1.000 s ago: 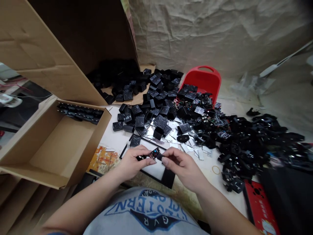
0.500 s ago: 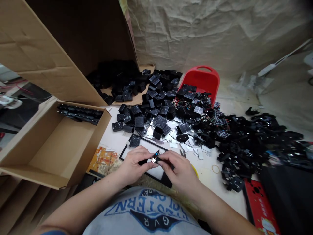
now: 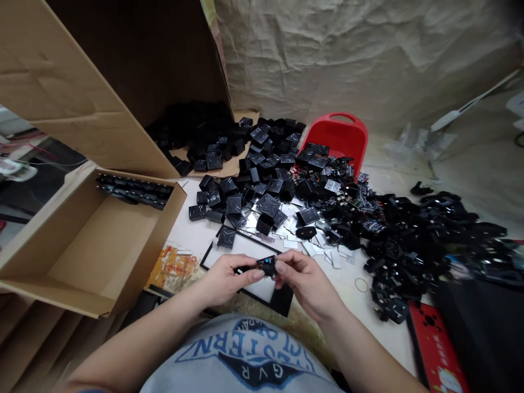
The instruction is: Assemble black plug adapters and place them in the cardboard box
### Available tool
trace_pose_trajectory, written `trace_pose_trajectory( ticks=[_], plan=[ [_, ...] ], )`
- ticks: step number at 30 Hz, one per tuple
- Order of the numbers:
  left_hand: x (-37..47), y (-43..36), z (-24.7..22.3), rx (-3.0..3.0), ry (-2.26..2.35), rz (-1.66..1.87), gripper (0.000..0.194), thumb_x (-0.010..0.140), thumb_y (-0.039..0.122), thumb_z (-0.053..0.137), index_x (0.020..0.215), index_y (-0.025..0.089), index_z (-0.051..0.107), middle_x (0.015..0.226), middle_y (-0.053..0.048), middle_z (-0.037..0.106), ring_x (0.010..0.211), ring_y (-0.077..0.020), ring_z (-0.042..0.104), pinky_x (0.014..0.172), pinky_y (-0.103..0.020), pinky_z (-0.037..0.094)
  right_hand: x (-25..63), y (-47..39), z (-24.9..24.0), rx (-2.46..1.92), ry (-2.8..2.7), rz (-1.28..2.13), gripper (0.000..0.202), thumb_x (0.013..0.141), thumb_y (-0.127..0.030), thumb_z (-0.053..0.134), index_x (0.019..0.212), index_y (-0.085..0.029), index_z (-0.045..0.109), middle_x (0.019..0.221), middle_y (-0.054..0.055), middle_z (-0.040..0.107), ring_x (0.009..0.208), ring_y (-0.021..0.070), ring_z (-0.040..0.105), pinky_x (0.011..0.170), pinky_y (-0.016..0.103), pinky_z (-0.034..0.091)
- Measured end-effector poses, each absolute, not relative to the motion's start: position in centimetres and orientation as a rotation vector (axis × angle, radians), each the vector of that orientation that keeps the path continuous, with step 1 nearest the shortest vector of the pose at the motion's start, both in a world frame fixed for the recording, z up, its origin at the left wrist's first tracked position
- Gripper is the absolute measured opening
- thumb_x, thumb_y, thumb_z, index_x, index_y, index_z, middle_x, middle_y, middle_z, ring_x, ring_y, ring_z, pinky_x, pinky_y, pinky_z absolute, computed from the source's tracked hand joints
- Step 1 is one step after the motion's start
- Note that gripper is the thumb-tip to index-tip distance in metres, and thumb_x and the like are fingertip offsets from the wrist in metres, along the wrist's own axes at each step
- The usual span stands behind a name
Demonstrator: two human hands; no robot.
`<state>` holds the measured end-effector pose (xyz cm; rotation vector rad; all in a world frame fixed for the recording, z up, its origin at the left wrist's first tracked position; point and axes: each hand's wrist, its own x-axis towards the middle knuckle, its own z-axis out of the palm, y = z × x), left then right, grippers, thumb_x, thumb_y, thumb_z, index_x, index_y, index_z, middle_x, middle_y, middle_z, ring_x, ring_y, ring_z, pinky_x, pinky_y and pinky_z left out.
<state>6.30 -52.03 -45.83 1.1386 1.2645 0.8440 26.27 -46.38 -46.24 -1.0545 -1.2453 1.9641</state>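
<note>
Between my two hands is a small black part (image 3: pixel 268 265) with a bit of blue on it, held over a black-framed white board (image 3: pixel 262 291). My left hand (image 3: pixel 227 277) pinches its left side between thumb and fingers. From the right, the fingertips of my right hand (image 3: pixel 305 278) grip its other side. Fingers hide much of the part. A black square housing (image 3: pixel 226 237) lies on the board's far left corner. Beyond it are heaped black housings (image 3: pixel 268 204) and flat silver plates (image 3: pixel 291 225).
An open cardboard box (image 3: pixel 98 256) at left holds black parts in rows. A red scoop (image 3: pixel 339 134) stands behind piled circuit boards (image 3: pixel 360 196). Black casings (image 3: pixel 405 245) heap at right, beside a red box (image 3: pixel 436 346). A rubber band (image 3: pixel 361 284) lies nearer.
The part between my hands has turned, so its silver connector no longer shows and a black face does. My right fingers have shifted their hold, and the right hand has moved slightly.
</note>
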Motion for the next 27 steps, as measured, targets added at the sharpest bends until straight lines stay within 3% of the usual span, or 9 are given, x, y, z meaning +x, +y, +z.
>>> trace_pose_trajectory(
  ticks=[2,5,8,11,14,18,22,27],
  plan=[
    [5.9,-52.1,-46.4,1.130,1.312,0.822,0.033,0.079,0.039,0.069,0.105,0.018,0.068,0.087,-0.003,0.065,0.085,-0.0193,0.058,0.082,-0.031,0.046,27.2,-46.3,-46.6,-1.118,-1.412,1.779,0.029,0.071,-0.045,0.077,0.076,-0.020,0.063,0.072,0.000,0.062,0.061,0.0143,0.057,0.058,0.030,0.050],
    [5.3,-52.0,-47.0,1.089,1.284,0.828,0.056,0.069,0.022,0.074,0.121,0.021,0.054,0.099,-0.003,0.062,0.090,-0.0181,0.059,0.084,-0.030,0.046,28.6,-46.0,-47.8,-1.282,-1.844,1.441,0.020,0.071,-0.037,0.075,0.067,-0.021,0.064,0.068,0.000,0.062,0.062,0.0160,0.056,0.056,0.029,0.045],
    [5.4,-51.8,-46.7,1.046,1.313,0.775,0.047,0.068,0.021,0.074,0.110,0.020,0.054,0.096,-0.003,0.062,0.085,-0.0176,0.061,0.078,-0.030,0.048,29.4,-45.9,-49.1,-1.399,-2.018,1.319,0.020,0.069,-0.034,0.075,0.060,-0.021,0.063,0.062,0.000,0.062,0.058,0.0165,0.055,0.053,0.028,0.042],
    [6.1,-51.7,-46.0,1.108,1.424,0.801,0.031,0.069,0.025,0.074,0.090,0.020,0.051,0.093,-0.003,0.063,0.082,-0.0181,0.061,0.076,-0.031,0.047,29.4,-45.9,-49.3,-1.442,-1.818,1.453,0.023,0.068,-0.039,0.076,0.062,-0.020,0.066,0.061,0.001,0.064,0.058,0.0168,0.056,0.054,0.029,0.044],
    [6.9,-51.9,-45.7,1.184,1.449,0.882,0.028,0.071,0.015,0.065,0.087,0.022,0.043,0.101,-0.004,0.064,0.094,-0.0193,0.060,0.084,-0.031,0.046,28.6,-45.9,-47.9,-1.314,-1.448,1.729,0.029,0.067,-0.046,0.079,0.069,-0.019,0.069,0.064,0.002,0.065,0.060,0.0163,0.059,0.059,0.031,0.050],
    [7.2,-52.4,-45.5,1.310,1.486,0.851,0.037,0.072,0.014,0.062,0.104,0.021,0.043,0.098,-0.003,0.062,0.089,-0.0200,0.060,0.080,-0.032,0.046,26.9,-46.1,-45.5,-1.122,-1.084,1.843,0.031,0.065,-0.048,0.082,0.068,-0.021,0.068,0.073,0.001,0.064,0.062,0.0140,0.059,0.060,0.030,0.053],
    [6.9,-52.4,-45.3,1.491,1.386,0.857,0.064,0.075,0.012,0.057,0.134,0.019,0.034,0.130,-0.012,0.050,0.120,-0.0267,0.050,0.103,-0.040,0.038,25.6,-46.5,-44.6,-1.122,-0.975,1.819,0.032,0.066,-0.048,0.082,0.066,-0.020,0.066,0.062,-0.002,0.060,0.056,0.0124,0.055,0.054,0.026,0.049],
    [7.1,-52.1,-45.8,1.634,1.441,0.932,0.048,0.074,0.010,0.060,0.119,0.021,0.048,0.114,-0.007,0.055,0.109,-0.0236,0.053,0.097,-0.038,0.043,24.6,-47.3,-44.9,-1.124,-1.035,1.713,0.030,0.072,-0.045,0.079,0.067,-0.019,0.065,0.060,-0.002,0.059,0.056,0.0117,0.052,0.055,0.025,0.045]
  ],
)
